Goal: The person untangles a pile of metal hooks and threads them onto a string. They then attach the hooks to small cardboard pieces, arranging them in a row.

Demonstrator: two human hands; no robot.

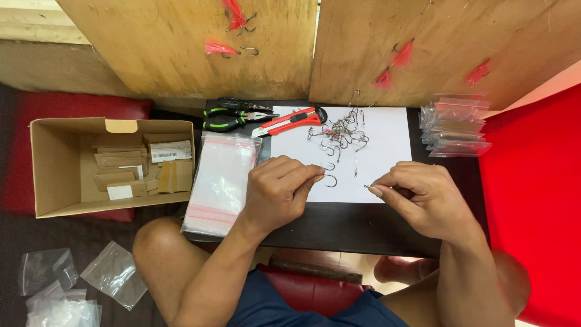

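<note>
Left hand [279, 192] grip pinched on bare steel hook [330, 180]; right hand [423, 197] grip pinching thin line end.

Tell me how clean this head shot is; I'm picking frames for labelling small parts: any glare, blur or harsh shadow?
Head view: even, soft light, no harsh shadows; the white sheet is bright but not blown out; mild sheen on the plastic bags; both hands, left hand and right hand, are sharp; the pile of hooks is too small to separate.

Home tackle-making spot; fish hooks [342, 132], pliers [238, 115], floor cushions [72, 109]
</note>
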